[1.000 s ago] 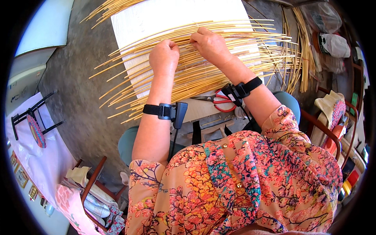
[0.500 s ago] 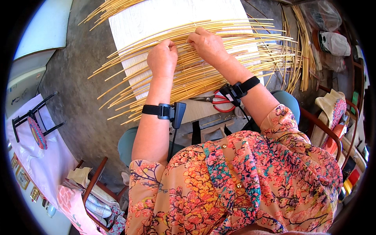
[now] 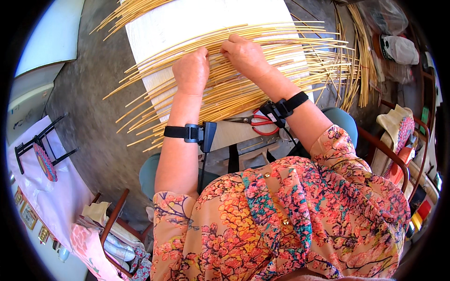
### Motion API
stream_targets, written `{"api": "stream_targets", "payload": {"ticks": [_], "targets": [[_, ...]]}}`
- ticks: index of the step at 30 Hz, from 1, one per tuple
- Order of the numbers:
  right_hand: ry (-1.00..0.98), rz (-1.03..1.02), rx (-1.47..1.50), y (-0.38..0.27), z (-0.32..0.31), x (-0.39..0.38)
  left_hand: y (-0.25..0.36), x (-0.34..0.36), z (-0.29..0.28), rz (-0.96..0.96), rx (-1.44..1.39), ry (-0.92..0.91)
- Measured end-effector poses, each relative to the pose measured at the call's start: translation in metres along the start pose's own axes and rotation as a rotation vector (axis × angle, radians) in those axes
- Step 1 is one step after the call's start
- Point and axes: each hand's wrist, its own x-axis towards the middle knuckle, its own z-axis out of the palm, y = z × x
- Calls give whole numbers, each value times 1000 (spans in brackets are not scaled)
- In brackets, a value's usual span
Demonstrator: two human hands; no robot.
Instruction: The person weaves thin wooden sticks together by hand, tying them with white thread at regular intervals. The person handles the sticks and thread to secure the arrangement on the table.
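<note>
A wide mat of thin yellow reed sticks (image 3: pixel 243 96) lies across a white board, the sticks running left to right with loose ends fanning out. Over its far part, my left hand (image 3: pixel 191 71) is closed, thumb and fingertips pinched together near the sticks. To its right, my right hand (image 3: pixel 243 55) also has its fingers bent into a pinch, close above the same sticks. What sits between the fingertips of either hand is too small to make out. Scissors with red handles (image 3: pixel 261 122) rest by the mat's near edge, partly covered by the right wrist strap.
The white board (image 3: pixel 206 16) carries the mat. More sticks (image 3: pixel 129 16) lie at the far left, and a bundle (image 3: pixel 365 56) stands at the right by plastic bags (image 3: pixel 398 49). Wooden chairs (image 3: pixel 384 150) flank me. A small black stool (image 3: pixel 44 150) is at the left.
Both hands have shifted slightly left over the mat, still pinched. The whole view has drifted a little as well. The sticks look otherwise unchanged.
</note>
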Motion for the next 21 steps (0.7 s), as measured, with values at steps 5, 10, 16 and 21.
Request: {"api": "stream_targets", "payload": {"ticks": [5, 10, 16, 21], "targets": [[-22, 14, 37, -1, 0, 0, -4, 1, -2, 54, 34, -49], [-21, 11, 53, -1, -1, -1, -2, 6, 2, 16, 86, -152], [108, -42, 148, -5, -3, 2, -2, 4, -8, -23, 5, -222], [69, -146, 143, -7, 0, 2, 3, 6, -22, -33, -96, -266]]}}
